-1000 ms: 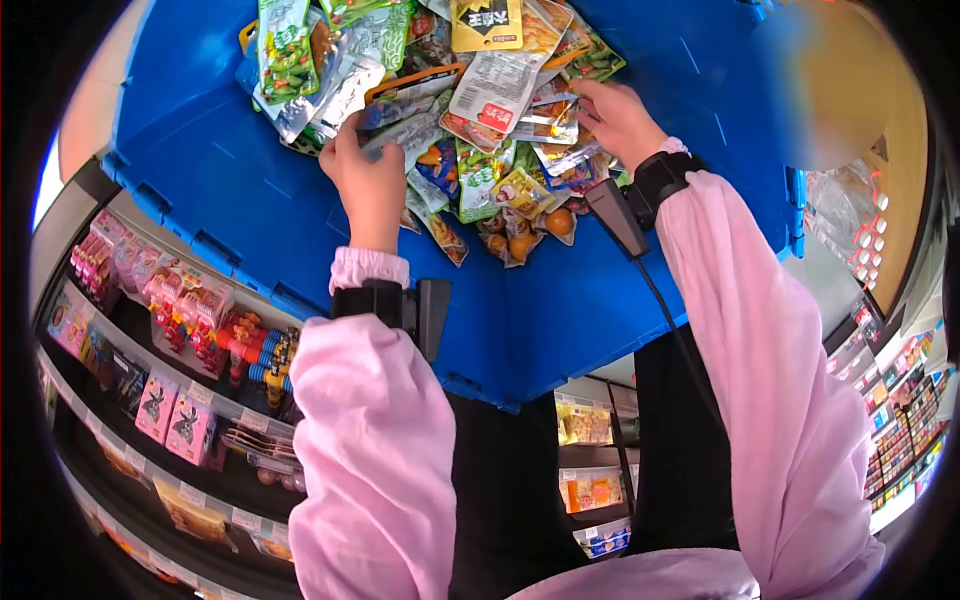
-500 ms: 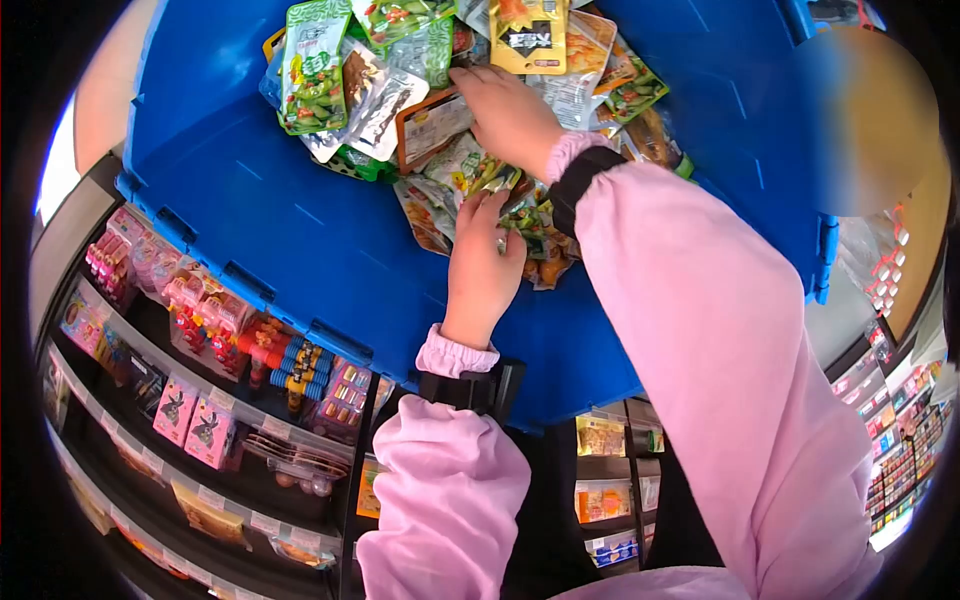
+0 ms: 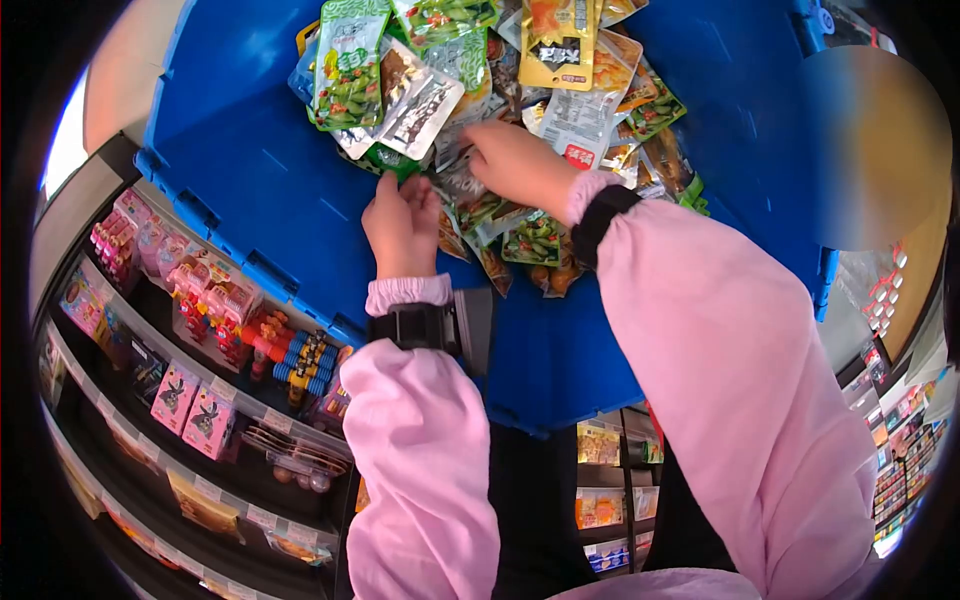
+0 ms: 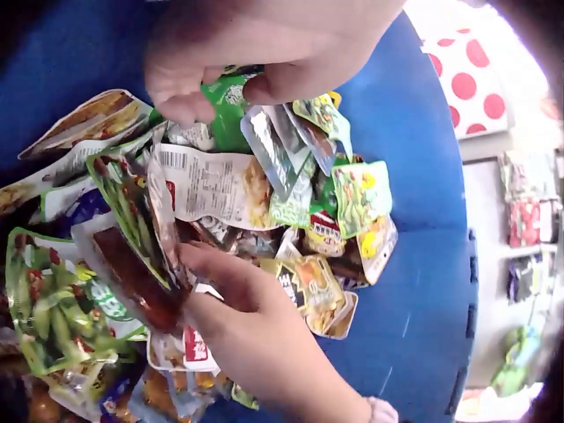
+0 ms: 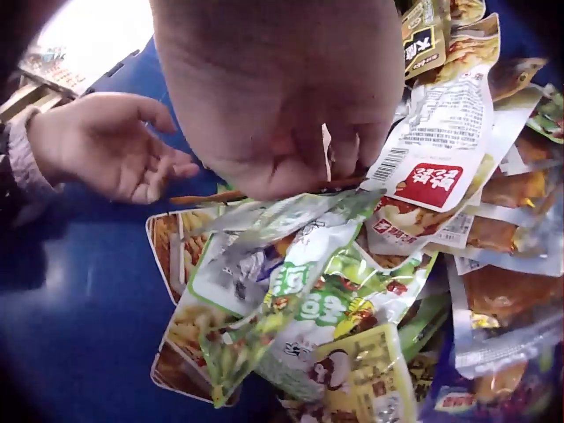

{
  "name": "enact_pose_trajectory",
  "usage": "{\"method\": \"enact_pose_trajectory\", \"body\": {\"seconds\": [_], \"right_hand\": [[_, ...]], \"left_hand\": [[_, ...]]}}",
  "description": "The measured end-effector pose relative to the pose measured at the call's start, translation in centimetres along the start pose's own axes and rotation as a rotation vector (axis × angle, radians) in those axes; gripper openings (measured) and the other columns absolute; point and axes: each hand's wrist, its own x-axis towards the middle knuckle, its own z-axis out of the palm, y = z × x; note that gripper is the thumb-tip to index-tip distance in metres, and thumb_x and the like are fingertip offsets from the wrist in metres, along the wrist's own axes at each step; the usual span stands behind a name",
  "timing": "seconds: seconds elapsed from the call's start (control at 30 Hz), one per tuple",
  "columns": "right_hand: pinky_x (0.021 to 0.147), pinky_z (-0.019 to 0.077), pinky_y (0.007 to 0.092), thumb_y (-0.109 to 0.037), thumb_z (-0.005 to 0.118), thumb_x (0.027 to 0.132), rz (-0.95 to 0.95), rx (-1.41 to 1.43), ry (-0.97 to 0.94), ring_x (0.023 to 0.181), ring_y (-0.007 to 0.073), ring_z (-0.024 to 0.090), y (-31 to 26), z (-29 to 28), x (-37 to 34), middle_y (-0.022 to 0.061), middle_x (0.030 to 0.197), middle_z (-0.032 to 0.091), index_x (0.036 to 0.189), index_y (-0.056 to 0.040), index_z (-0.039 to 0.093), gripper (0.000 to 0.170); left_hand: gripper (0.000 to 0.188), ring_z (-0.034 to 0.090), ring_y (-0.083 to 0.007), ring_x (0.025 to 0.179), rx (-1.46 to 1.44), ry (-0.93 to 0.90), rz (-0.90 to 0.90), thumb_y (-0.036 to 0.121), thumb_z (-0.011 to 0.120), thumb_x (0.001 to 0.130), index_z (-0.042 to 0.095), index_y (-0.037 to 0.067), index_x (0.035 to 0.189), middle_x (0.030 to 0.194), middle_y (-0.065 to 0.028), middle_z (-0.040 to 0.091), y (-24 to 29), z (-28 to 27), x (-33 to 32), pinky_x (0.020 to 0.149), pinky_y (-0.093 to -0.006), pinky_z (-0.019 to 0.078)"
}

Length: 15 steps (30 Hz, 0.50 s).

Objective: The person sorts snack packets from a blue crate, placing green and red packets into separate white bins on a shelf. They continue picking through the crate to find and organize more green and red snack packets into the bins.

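My right hand (image 3: 522,165) reaches over a heap of snack packets, and in the left wrist view its thumb and fingers pinch the edges of upright packets, among them one with dark reddish contents (image 4: 132,273). To its left, my left hand (image 3: 402,225) is beside a bright green packet (image 3: 392,160) at the heap's near left side. Its fingers are loosely bent, and the right wrist view shows them holding nothing. Green-edged vegetable packets (image 3: 348,85), a silver packet (image 3: 424,112) and a gold packet (image 3: 560,45) lie farther back on the heap.
The heap lies in a large blue bin (image 3: 250,185) with raised walls. Shelves of toys and pink boxes (image 3: 208,425) stand at the lower left. Snack packs (image 3: 598,508) sit on shelves below the bin, and more stocked shelves (image 3: 908,430) stand at the right.
Both hands first lay at opposite sides of the heap, then came together over its middle. Since then the left hand has moved left, and the right has drawn slightly nearer me. Packets under them have shifted.
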Motion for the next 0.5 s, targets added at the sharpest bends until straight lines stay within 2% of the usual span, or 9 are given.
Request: {"method": "enact_pose_trajectory", "body": {"seconds": [0.07, 0.13, 0.17, 0.2, 0.27, 0.37, 0.4, 0.47, 0.5], "right_hand": [[0.075, 0.0443, 0.0303, -0.008, 0.051, 0.074, 0.253, 0.484, 0.109, 0.084, 0.0208, 0.054, -2.2, 0.5, 1.5, 0.0121, 0.092, 0.055, 0.095, -0.0002, 0.053, 0.023], [0.074, 0.045, 0.0284, -0.009, 0.051, 0.077, 0.483, 1.297, 0.094, 0.083, 0.0184, 0.054, -2.8, 1.4, 2.8, 0.0103, 0.094, 0.055, 0.099, -0.0005, 0.051, 0.023], [0.08, 0.044, 0.0303, -0.004, 0.05, 0.077, 0.472, 1.408, 0.105, 0.091, 0.0218, 0.054, -2.7, 1.5, 3.4, 0.0116, 0.101, 0.054, 0.105, 0.0015, 0.047, 0.029], [0.079, 0.044, 0.0296, -0.002, 0.049, 0.076, 0.349, 1.485, 0.088, 0.091, 0.0214, 0.054, -2.9, 1.2, 3.4, 0.0118, 0.1, 0.054, 0.107, 0.002, 0.046, 0.032], [0.076, 0.0441, 0.0283, 0.001, 0.047, 0.073, 0.097, 1.62, 0.053, 0.091, 0.0206, 0.054, -3.9, -0.1, 3.1, 0.0121, 0.099, 0.054, 0.111, 0.003, 0.045, 0.039], [0.083, 0.0409, 0.0278, 0.005, 0.044, 0.072, 0.059, 1.664, -0.017, 0.102, 0.0218, 0.049, -5.5, -2.6, 3.2, 0.0156, 0.108, 0.051, 0.12, 0.0026, 0.039, 0.048], [0.084, 0.0401, 0.0279, 0.005, 0.044, 0.072, 0.04, 1.475, -0.008, 0.104, 0.022, 0.048, -5.6, -3.0, 3.4, 0.0161, 0.111, 0.049, 0.121, 0.0026, 0.039, 0.049], [0.087, 0.0386, 0.0281, 0.005, 0.044, 0.072, -0.004, 1.101, 0.013, 0.107, 0.0223, 0.046, -5.4, -3.9, 4.2, 0.0171, 0.117, 0.046, 0.122, 0.0026, 0.038, 0.051], [0.092, 0.0344, 0.0292, 0.001, 0.043, 0.078, -0.026, 0.822, -0.047, 0.112, 0.0208, 0.042, -4.5, -4.3, 4.5, 0.0092, 0.125, 0.04, 0.127, -0.0038, 0.033, 0.051]], "left_hand": [[0.019, 0.049, -0.0169, 0.065, -0.188, 0.022, -0.075, 0.015, 0.049, 0.083, 0.046, -0.001, 0.094, 0.079, -0.0099, 0.052, 0.2, 0.1, 1.3, 0.052, -0.027, 0.0404], [0.015, 0.045, -0.0147, 0.06, -0.195, -0.053, -0.136, 0.016, 0.05, 0.085, 0.047, 0.003, 0.093, 0.069, -0.005, 0.049, -0.1, 0.0, 1.7, 0.053, -0.0269, 0.0389], [0.015, 0.046, -0.0149, 0.062, -0.223, -0.046, -0.172, 0.017, 0.05, 0.085, 0.047, 0.004, 0.093, 0.074, -0.0055, 0.049, -0.4, -0.2, 2.1, 0.054, -0.0268, 0.0404], [0.015, 0.047, -0.0151, 0.065, -0.254, -0.039, -0.209, 0.018, 0.051, 0.085, 0.047, 0.005, 0.092, 0.079, -0.006, 0.05, -0.8, -0.5, 2.6, 0.055, -0.0267, 0.0419], [0.016, 0.048, -0.0162, 0.067, -0.283, 0.005, -0.223, 0.019, 0.053, 0.084, 0.048, 0.005, 0.091, 0.078, -0.0068, 0.049, -0.4, 0.3, 2.1, 0.058, -0.0287, 0.044], [0.02, 0.046, -0.0173, 0.067, -0.33, 0.006, -0.27, 0.021, 0.055, 0.083, 0.048, 0.008, 0.096, 0.082, -0.0068, 0.047, -0.4, 1.2, 2.9, 0.064, -0.0316, 0.0452], [0.022, 0.045, -0.0176, 0.067, -0.344, -0.005, -0.286, 0.022, 0.056, 0.083, 0.048, 0.009, 0.098, 0.084, -0.0066, 0.047, -0.3, 1.5, 2.9, 0.067, -0.0325, 0.0453], [0.021, 0.048, -0.0229, 0.078, -0.3, -0.086, -0.218, 0.018, 0.054, 0.084, 0.047, 0.006, 0.099, 0.091, -0.0104, 0.049, -0.2, 1.7, 2.4, 0.075, -0.0376, 0.0436], [0.02, 0.049, -0.0255, 0.084, -0.277, -0.127, -0.183, 0.016, 0.052, 0.084, 0.047, 0.004, 0.099, 0.095, -0.0123, 0.05, -0.1, 2.0, 1.9, 0.08, -0.0401, 0.0428]]}}
